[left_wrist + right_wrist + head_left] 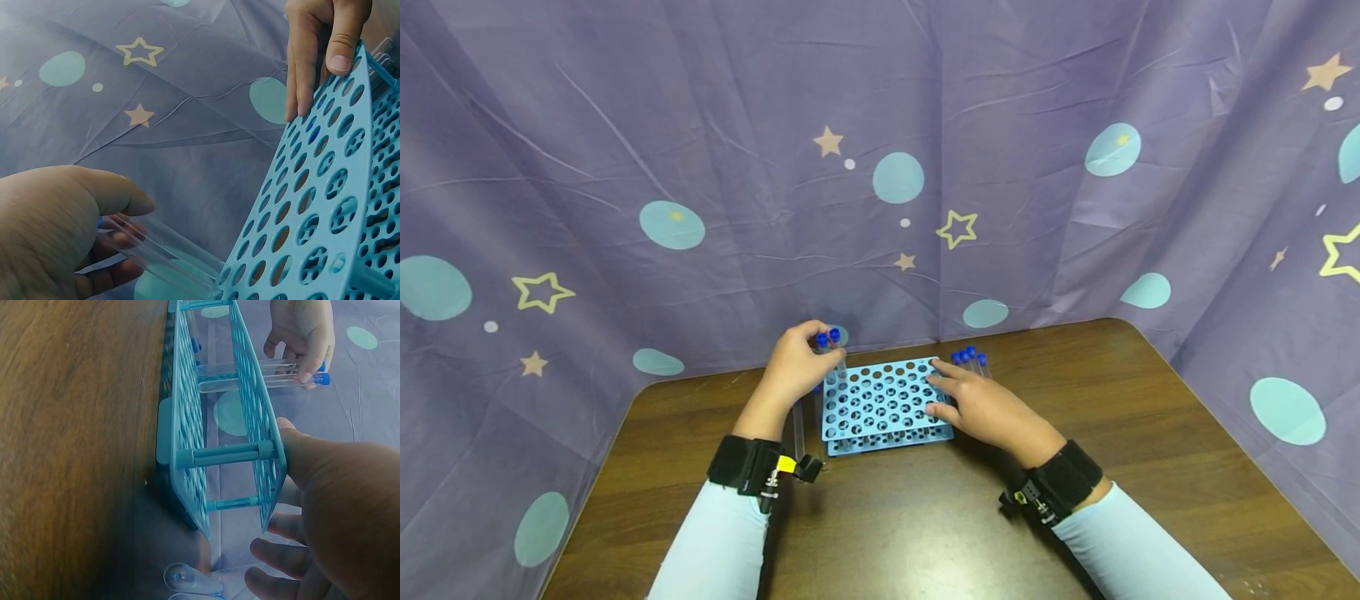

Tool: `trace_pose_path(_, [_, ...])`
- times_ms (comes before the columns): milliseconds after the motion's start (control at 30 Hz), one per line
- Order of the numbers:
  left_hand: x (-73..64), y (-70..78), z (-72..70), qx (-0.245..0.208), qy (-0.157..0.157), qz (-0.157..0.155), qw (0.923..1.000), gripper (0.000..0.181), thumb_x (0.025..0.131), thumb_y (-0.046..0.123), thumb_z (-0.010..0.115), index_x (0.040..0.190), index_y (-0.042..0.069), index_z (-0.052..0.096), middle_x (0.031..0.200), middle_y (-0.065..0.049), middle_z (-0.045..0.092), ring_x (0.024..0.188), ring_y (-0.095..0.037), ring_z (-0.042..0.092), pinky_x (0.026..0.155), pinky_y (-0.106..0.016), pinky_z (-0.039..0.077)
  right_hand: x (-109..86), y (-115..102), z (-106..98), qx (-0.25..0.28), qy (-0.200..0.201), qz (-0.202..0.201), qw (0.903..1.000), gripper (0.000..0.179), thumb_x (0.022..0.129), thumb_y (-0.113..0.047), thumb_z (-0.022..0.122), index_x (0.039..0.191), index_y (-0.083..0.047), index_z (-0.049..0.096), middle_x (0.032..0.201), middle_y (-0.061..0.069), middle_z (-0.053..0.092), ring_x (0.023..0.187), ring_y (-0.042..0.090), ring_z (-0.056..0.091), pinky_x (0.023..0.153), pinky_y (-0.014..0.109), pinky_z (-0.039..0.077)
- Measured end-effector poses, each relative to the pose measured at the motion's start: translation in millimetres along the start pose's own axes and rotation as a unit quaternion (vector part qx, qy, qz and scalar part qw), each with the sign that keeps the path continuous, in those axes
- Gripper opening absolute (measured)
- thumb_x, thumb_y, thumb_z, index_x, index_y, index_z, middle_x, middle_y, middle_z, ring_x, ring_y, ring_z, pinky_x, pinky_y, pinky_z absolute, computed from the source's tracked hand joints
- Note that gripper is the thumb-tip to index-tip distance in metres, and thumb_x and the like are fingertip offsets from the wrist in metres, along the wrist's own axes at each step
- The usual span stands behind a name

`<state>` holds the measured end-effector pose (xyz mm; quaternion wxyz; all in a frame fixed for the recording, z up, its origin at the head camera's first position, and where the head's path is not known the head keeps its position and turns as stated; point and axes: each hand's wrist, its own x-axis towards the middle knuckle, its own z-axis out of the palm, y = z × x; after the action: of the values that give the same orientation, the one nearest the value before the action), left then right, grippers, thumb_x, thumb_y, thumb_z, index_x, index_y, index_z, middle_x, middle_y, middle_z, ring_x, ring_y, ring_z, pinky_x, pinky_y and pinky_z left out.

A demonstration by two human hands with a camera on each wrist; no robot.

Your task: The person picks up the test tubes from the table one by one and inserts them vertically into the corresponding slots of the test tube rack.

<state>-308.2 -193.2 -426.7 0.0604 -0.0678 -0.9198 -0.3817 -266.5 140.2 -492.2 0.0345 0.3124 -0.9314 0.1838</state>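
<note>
A light-blue test tube rack with two perforated tiers stands on the table. At its back left corner my left hand pinches clear test tubes with blue caps between thumb and fingers. Two tubes stand side by side there, passing through holes in the top tier, their round lower ends near the bottom tier in the right wrist view. My right hand rests on the rack's right edge, its fingers spread over the top; it holds no tube.
Left of the rack, a blue-capped tube is near my left wrist. Several more blue-capped tubes are behind my right hand. The wooden table ends at a purple patterned curtain at the back.
</note>
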Motion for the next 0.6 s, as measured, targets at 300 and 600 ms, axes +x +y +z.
trace_pose_path(300, [-2.1, 1.5, -0.6, 0.009, -0.006, 0.007, 0.9999, 0.024, 0.101, 0.022, 0.083, 0.117, 0.007, 0.075, 0.11, -0.012, 0.074, 0.1, -0.03, 0.068, 0.083, -0.04, 0.057, -0.6, -0.5, -1.7, 0.0, -0.001, 0.0, 1.0, 0.062, 0.113, -0.046, 0.069, 0.158, -0.003, 0.064, 0.178, 0.02, 0.047, 0.157, 0.046, 0.056, 0.125, 0.058, 0.052])
trace_pose_path(600, [-2.1, -2.1, -1.3, 0.018, -0.006, 0.007, 0.9998, 0.02, 0.1, 0.022, 0.083, 0.11, 0.008, 0.073, 0.106, -0.012, 0.072, 0.097, -0.03, 0.066, 0.08, -0.039, 0.055, -0.1, 1.2, 0.5, -0.002, 0.0, -0.003, 1.0, 0.062, 0.113, -0.045, 0.07, 0.158, -0.003, 0.064, 0.178, 0.02, 0.047, 0.157, 0.045, 0.056, 0.125, 0.058, 0.052])
